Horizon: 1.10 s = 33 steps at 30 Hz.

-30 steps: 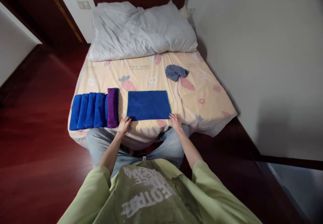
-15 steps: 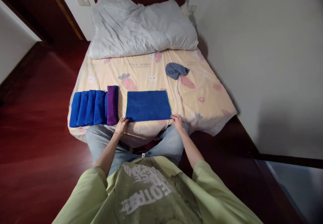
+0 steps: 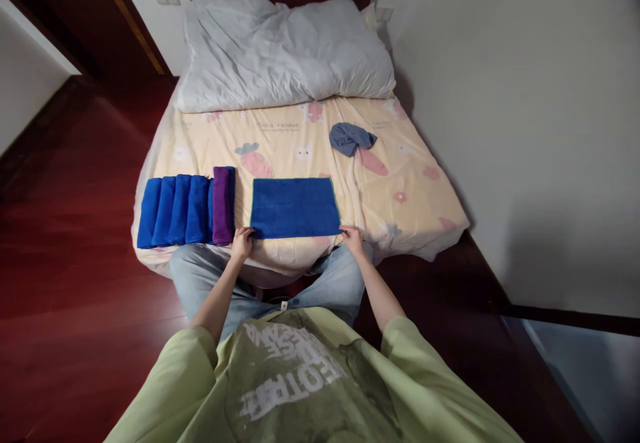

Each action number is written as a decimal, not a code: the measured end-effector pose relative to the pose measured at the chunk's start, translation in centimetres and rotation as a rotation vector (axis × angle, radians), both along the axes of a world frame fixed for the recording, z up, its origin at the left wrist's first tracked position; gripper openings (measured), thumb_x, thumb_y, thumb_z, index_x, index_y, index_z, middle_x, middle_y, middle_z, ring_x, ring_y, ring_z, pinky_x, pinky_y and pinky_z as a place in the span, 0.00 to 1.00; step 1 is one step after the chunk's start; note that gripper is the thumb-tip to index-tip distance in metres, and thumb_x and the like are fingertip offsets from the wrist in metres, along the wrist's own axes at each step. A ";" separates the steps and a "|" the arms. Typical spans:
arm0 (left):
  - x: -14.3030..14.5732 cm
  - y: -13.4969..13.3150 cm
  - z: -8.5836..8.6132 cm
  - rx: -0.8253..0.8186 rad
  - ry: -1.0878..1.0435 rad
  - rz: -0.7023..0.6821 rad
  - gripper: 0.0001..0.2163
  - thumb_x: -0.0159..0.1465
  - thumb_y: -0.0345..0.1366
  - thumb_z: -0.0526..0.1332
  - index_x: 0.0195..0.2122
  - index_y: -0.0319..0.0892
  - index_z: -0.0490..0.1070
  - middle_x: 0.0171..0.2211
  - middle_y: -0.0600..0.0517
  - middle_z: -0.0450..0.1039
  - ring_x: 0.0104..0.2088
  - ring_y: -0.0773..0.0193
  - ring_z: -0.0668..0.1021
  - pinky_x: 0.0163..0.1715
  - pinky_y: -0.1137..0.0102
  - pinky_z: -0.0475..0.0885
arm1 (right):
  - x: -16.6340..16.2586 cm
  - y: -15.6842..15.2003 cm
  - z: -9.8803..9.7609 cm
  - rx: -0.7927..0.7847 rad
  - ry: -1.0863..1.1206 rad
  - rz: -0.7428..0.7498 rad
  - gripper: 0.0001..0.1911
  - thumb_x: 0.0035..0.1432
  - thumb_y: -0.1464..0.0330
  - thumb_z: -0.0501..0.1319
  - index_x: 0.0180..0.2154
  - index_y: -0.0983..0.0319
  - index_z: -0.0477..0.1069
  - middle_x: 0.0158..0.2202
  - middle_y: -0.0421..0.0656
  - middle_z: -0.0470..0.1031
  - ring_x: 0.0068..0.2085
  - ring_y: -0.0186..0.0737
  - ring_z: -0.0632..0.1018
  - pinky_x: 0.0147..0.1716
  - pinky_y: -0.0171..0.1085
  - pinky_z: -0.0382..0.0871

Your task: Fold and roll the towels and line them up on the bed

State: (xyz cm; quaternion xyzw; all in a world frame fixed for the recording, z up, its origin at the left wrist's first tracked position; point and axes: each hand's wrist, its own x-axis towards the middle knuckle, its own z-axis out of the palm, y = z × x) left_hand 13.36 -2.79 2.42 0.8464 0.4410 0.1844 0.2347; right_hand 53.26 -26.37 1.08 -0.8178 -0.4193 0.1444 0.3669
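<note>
A blue towel [image 3: 295,207] with a thin green edge lies flat on the bed in front of me. At its near left corner, my left hand [image 3: 243,243] pinches the cloth between thumb and fingers. My right hand [image 3: 352,238] has the near right corner in a like pinch. To the left, several rolled or folded blue towels [image 3: 173,211] lie side by side in a row. A purple towel [image 3: 221,206] rests toward the right end of that row, close to my left hand, with another dark blue one beside it.
The bed [image 3: 420,213] has a pale sheet printed with carrots and rabbits. A crumpled grey cloth [image 3: 352,138] lies beyond the towel, to the right. White bedding [image 3: 290,53] is bunched at the headboard. A wall [image 3: 525,110] runs along the right.
Hardly anything differs. Both hands stay at the near corners of the blue towel, with the fingers shifted slightly. The camera view has tilted a little.
</note>
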 end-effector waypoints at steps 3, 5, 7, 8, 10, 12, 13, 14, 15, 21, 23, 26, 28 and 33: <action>0.2 0.2 -0.1 -0.032 -0.036 0.059 0.19 0.58 0.23 0.53 0.42 0.41 0.82 0.50 0.44 0.81 0.54 0.51 0.78 0.62 0.57 0.73 | 0.1 0.1 -0.1 -0.008 0.010 -0.005 0.20 0.53 0.77 0.57 0.41 0.57 0.83 0.48 0.44 0.85 0.53 0.42 0.83 0.61 0.46 0.75; 0.2 0.2 0.0 -0.059 -0.049 0.081 0.19 0.58 0.23 0.53 0.41 0.40 0.82 0.50 0.44 0.81 0.54 0.53 0.79 0.62 0.59 0.73 | 0.2 0.1 -0.2 0.002 0.030 -0.014 0.19 0.52 0.77 0.57 0.40 0.58 0.82 0.48 0.45 0.85 0.53 0.42 0.84 0.60 0.46 0.76; 0.1 0.1 0.0 -0.081 -0.066 0.090 0.19 0.58 0.24 0.53 0.42 0.40 0.82 0.51 0.43 0.81 0.54 0.55 0.80 0.62 0.60 0.73 | 0.3 0.2 -0.3 0.018 0.056 -0.021 0.18 0.52 0.77 0.57 0.38 0.59 0.82 0.47 0.47 0.85 0.52 0.43 0.84 0.58 0.46 0.77; 0.0 0.0 0.0 -0.091 -0.077 0.089 0.19 0.58 0.24 0.53 0.42 0.39 0.82 0.51 0.43 0.81 0.54 0.55 0.81 0.62 0.60 0.73 | 0.3 0.2 -0.3 0.024 0.065 -0.022 0.17 0.51 0.77 0.57 0.38 0.60 0.82 0.47 0.47 0.85 0.51 0.43 0.84 0.58 0.45 0.77; -0.3 -0.3 0.1 -0.105 -0.101 0.088 0.19 0.59 0.25 0.52 0.42 0.40 0.82 0.52 0.44 0.81 0.54 0.56 0.81 0.63 0.60 0.73 | 0.3 0.2 -0.3 0.032 0.069 -0.025 0.16 0.51 0.78 0.58 0.37 0.60 0.82 0.47 0.48 0.85 0.51 0.43 0.84 0.58 0.45 0.77; -0.4 -0.5 0.1 -0.115 -0.117 0.085 0.18 0.60 0.26 0.53 0.43 0.40 0.82 0.53 0.46 0.81 0.55 0.57 0.81 0.63 0.61 0.73 | 0.3 0.2 -0.3 0.035 0.059 -0.029 0.16 0.51 0.78 0.58 0.37 0.59 0.82 0.46 0.47 0.85 0.51 0.43 0.84 0.58 0.45 0.77; -0.5 -0.6 0.1 -0.120 -0.122 0.084 0.18 0.61 0.27 0.53 0.43 0.41 0.82 0.53 0.46 0.81 0.56 0.57 0.81 0.64 0.61 0.72 | 0.3 0.2 -0.4 0.035 0.054 -0.030 0.17 0.51 0.77 0.58 0.37 0.59 0.82 0.46 0.46 0.85 0.51 0.43 0.84 0.58 0.45 0.77; -0.6 -0.6 0.0 -0.124 -0.125 0.086 0.18 0.62 0.27 0.53 0.44 0.41 0.82 0.54 0.46 0.81 0.56 0.57 0.81 0.64 0.61 0.72 | 0.3 0.2 -0.4 0.036 0.050 -0.030 0.17 0.51 0.77 0.58 0.37 0.58 0.82 0.46 0.46 0.85 0.50 0.43 0.84 0.58 0.46 0.77; -0.6 -0.7 0.0 -0.128 -0.128 0.087 0.17 0.62 0.28 0.54 0.44 0.41 0.82 0.54 0.47 0.81 0.56 0.57 0.81 0.64 0.61 0.72 | 0.3 0.2 -0.4 0.037 0.048 -0.029 0.17 0.51 0.77 0.58 0.37 0.58 0.82 0.46 0.46 0.85 0.50 0.43 0.84 0.57 0.46 0.78; -0.6 -0.6 -0.1 -0.121 -0.105 0.085 0.17 0.64 0.29 0.54 0.46 0.41 0.83 0.54 0.46 0.81 0.57 0.57 0.80 0.64 0.61 0.72 | 0.5 0.1 -0.7 0.024 0.071 -0.016 0.17 0.52 0.74 0.58 0.40 0.60 0.83 0.47 0.48 0.85 0.50 0.44 0.84 0.56 0.46 0.78; -0.6 -0.6 -0.1 -0.117 -0.094 0.088 0.18 0.63 0.28 0.54 0.46 0.40 0.83 0.54 0.45 0.81 0.58 0.57 0.80 0.64 0.61 0.72 | 0.5 0.1 -0.7 0.026 0.074 -0.011 0.18 0.52 0.74 0.58 0.40 0.61 0.83 0.47 0.48 0.85 0.51 0.44 0.83 0.57 0.46 0.78; -0.4 -0.6 0.0 -0.143 -0.122 0.109 0.17 0.63 0.28 0.55 0.46 0.39 0.83 0.54 0.44 0.81 0.57 0.55 0.81 0.64 0.61 0.72 | 0.5 0.1 -0.6 0.036 0.068 -0.007 0.18 0.52 0.74 0.57 0.40 0.60 0.83 0.47 0.47 0.85 0.51 0.44 0.83 0.57 0.46 0.78; -0.3 -0.6 0.1 -0.170 -0.152 0.145 0.18 0.62 0.29 0.55 0.46 0.38 0.82 0.53 0.43 0.81 0.56 0.55 0.81 0.63 0.61 0.73 | 0.5 0.1 -0.5 0.035 0.071 -0.010 0.19 0.52 0.73 0.57 0.40 0.60 0.83 0.48 0.47 0.85 0.51 0.44 0.83 0.58 0.45 0.78; -0.2 -0.5 0.5 -0.178 -0.152 0.215 0.19 0.62 0.28 0.54 0.48 0.38 0.82 0.50 0.44 0.83 0.52 0.55 0.83 0.59 0.63 0.76 | 1.0 0.1 -0.4 0.050 0.167 -0.023 0.19 0.53 0.73 0.57 0.42 0.63 0.84 0.48 0.50 0.85 0.52 0.46 0.84 0.61 0.46 0.76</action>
